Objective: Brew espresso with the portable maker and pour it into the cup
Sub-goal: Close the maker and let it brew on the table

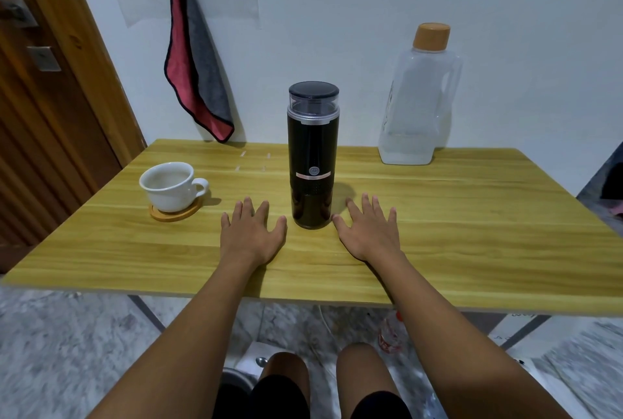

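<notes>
Left hand (252,233) and right hand (370,230) lie flat, palms down, fingers spread, holding nothing, one each side of the espresso maker (313,155): looks like a ready stance. Maker upright, lid on. Cup (168,185) on coaster (173,213) left of maker, clear for pouring. Water bottle (419,98) behind-right of maker.

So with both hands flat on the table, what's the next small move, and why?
Probably the right hand closes around the coffee maker: it stands upright and untouched between both open hands, lid on, and the cup looks empty.
</notes>
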Action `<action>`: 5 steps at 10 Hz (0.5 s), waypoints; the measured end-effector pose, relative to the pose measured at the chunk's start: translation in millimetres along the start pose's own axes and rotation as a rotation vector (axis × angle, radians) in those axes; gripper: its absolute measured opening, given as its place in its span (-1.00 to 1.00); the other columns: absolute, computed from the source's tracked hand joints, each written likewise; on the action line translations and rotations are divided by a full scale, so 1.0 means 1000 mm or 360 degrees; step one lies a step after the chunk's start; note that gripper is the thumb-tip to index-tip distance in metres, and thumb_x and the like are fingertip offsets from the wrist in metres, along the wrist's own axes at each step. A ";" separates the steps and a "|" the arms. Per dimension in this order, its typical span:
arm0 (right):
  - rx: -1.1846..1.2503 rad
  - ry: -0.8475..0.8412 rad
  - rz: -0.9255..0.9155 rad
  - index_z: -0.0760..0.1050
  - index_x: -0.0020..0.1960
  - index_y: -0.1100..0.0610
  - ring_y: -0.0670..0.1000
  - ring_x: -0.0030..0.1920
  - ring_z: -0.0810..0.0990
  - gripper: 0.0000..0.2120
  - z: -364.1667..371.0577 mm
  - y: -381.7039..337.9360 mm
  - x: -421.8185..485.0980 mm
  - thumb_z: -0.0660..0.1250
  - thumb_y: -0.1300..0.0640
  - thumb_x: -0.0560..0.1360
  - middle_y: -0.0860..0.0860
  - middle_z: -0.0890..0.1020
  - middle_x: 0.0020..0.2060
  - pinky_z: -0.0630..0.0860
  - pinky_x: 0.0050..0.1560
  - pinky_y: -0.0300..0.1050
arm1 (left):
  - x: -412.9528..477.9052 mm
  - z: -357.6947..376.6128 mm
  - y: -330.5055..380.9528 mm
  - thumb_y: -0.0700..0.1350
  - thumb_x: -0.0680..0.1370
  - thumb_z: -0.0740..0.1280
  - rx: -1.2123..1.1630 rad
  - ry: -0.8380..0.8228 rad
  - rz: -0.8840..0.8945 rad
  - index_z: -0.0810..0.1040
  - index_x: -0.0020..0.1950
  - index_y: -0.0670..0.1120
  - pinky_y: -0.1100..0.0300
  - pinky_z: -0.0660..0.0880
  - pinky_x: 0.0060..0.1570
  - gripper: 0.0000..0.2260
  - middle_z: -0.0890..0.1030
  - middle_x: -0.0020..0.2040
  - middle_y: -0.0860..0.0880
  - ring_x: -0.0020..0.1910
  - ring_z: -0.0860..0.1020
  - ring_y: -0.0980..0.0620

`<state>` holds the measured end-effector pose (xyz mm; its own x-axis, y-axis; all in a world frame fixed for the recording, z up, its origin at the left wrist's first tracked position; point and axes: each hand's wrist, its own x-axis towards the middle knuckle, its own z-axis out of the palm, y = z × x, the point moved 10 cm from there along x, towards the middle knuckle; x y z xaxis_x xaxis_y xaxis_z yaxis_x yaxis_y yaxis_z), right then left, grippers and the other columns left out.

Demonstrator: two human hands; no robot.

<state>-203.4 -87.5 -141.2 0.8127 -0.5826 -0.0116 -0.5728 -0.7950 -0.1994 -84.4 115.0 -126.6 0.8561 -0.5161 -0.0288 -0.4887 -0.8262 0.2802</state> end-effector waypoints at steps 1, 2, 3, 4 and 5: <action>-0.0004 0.0001 0.0001 -0.02 0.65 -0.07 0.11 0.63 -0.18 -0.33 0.000 0.000 -0.001 -0.17 -0.34 0.63 0.08 -0.08 0.65 -0.21 0.56 0.30 | 0.000 0.000 0.000 0.28 0.67 -0.01 -0.0008 0.0002 0.0003 0.09 0.68 0.02 -0.17 -0.11 0.61 -0.37 -0.01 0.69 -0.15 0.67 -0.08 -0.11; -0.0005 0.0010 -0.0002 -0.02 0.65 -0.06 0.11 0.63 -0.17 -0.33 -0.001 0.000 -0.001 -0.17 -0.34 0.63 0.08 -0.07 0.65 -0.20 0.56 0.30 | 0.001 0.001 0.000 0.28 0.67 -0.01 -0.0003 0.0003 0.0000 0.09 0.68 0.03 -0.17 -0.11 0.61 -0.37 -0.01 0.69 -0.14 0.67 -0.08 -0.11; 0.0004 0.0008 -0.0007 -0.02 0.65 -0.06 0.11 0.64 -0.17 -0.33 -0.001 0.000 0.000 -0.16 -0.34 0.63 0.08 -0.07 0.65 -0.20 0.56 0.30 | 0.002 0.002 -0.002 0.29 0.67 -0.01 -0.0005 0.0012 0.0000 0.09 0.68 0.03 -0.17 -0.12 0.61 -0.37 -0.01 0.69 -0.14 0.67 -0.08 -0.11; -0.0002 0.0004 -0.0002 -0.02 0.65 -0.06 0.11 0.64 -0.17 -0.33 -0.001 0.001 -0.001 -0.16 -0.34 0.63 0.08 -0.07 0.65 -0.21 0.56 0.30 | 0.004 0.003 -0.003 0.30 0.66 -0.01 -0.0001 0.0028 -0.0007 0.09 0.68 0.04 -0.17 -0.11 0.61 -0.37 0.00 0.69 -0.14 0.67 -0.07 -0.11; -0.0003 -0.0003 -0.0006 -0.02 0.65 -0.06 0.11 0.64 -0.16 -0.33 -0.001 0.000 -0.001 -0.16 -0.33 0.63 0.08 -0.07 0.65 -0.21 0.56 0.30 | 0.005 0.003 -0.003 0.30 0.66 -0.01 0.0004 0.0034 -0.0009 0.10 0.68 0.04 -0.17 -0.11 0.61 -0.36 0.01 0.69 -0.14 0.67 -0.06 -0.11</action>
<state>-204.3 -87.6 -140.4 0.8149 -0.5795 -0.0130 -0.5702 -0.7974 -0.1974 -79.1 114.3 -131.0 0.8622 -0.5066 -0.0099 -0.4843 -0.8296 0.2779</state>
